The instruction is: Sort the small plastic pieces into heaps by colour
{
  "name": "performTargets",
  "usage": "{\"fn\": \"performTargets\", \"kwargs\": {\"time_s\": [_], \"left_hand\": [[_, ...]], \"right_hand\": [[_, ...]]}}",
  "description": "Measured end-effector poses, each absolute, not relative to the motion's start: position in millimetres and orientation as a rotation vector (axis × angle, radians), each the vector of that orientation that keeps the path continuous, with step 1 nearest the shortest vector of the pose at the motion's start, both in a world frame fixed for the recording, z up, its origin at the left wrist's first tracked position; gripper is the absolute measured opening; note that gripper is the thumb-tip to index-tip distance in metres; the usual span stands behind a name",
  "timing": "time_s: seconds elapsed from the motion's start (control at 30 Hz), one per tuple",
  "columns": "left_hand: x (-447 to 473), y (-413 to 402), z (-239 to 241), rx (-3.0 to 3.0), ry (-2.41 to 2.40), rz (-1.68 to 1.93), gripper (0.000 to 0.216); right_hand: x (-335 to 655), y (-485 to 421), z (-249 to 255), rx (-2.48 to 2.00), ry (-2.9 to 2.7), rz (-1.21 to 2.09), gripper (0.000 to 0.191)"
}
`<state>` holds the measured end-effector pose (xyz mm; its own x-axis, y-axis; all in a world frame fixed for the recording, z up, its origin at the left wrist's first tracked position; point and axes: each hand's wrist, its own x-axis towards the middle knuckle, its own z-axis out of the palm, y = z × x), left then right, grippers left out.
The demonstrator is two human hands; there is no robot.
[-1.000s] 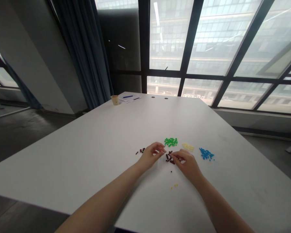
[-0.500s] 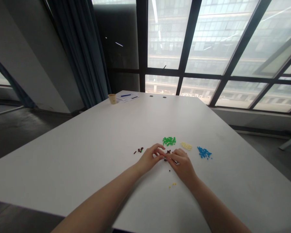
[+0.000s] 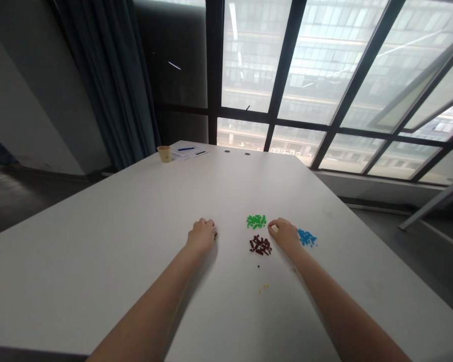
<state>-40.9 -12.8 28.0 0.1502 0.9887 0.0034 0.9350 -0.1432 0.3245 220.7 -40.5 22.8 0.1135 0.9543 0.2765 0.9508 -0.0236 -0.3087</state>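
On the left, my left hand [image 3: 201,234] rests low over the table with curled fingers. A bit of a small dark brown piece [image 3: 216,235] shows at its fingertips; the rest is covered. My right hand [image 3: 285,234] is bent down over the pile of cream pieces [image 3: 275,229], thumb and forefinger curved together. Whatever its fingertips pinch is too small to make out. Between the hands lie a pile of dark brown pieces [image 3: 260,245] and, behind it, a pile of green pieces [image 3: 256,221]. Blue pieces [image 3: 307,238] are heaped just right of my right hand.
Nearer me on the white table [image 3: 219,186] lie a single dark bit [image 3: 258,266] and a few yellow bits [image 3: 265,286]. At the far left edge stands a paper cup [image 3: 165,154] beside papers with pens [image 3: 186,149]. Windows rise behind the table.
My hands have parted from above the brown pile, which now shows fully. The left moved left onto the small brown pieces there; the right shifted right to the cream pile.
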Motion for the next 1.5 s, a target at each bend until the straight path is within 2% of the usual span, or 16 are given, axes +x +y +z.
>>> {"fn": "performTargets", "kwargs": {"time_s": [0.17, 0.4, 0.67, 0.77, 0.97, 1.1, 1.3, 1.5], "left_hand": [[-50, -10, 26, 2.106, 1.904, 0.195, 0.020], [-54, -10, 26, 1.939, 1.764, 0.451, 0.010], [-52, -8, 20, 1.923, 1.618, 0.571, 0.015], [-50, -6, 24, 1.838, 1.548, 0.642, 0.022], [-42, -2, 25, 1.601, 1.348, 0.794, 0.014], [-23, -13, 22, 1.227, 1.041, 0.903, 0.030], [8, -38, 17, 0.811, 0.824, 0.828, 0.038], [15, -44, 19, 0.683, 0.773, 0.737, 0.037]], "right_hand": [[228, -21, 20, -2.189, -1.861, 0.032, 0.022], [221, -13, 16, -2.161, -1.820, -0.016, 0.023], [241, -38, 9, -2.078, -1.720, -0.044, 0.027], [251, -51, 4, -2.006, -1.668, -0.013, 0.028], [254, -67, 4, -1.802, -1.557, 0.091, 0.029], [230, -74, 15, -1.630, -1.637, 0.123, 0.026], [187, -91, 24, -1.292, -1.925, 0.226, 0.017], [181, -93, 19, -1.270, -1.918, 0.216, 0.016]]}}
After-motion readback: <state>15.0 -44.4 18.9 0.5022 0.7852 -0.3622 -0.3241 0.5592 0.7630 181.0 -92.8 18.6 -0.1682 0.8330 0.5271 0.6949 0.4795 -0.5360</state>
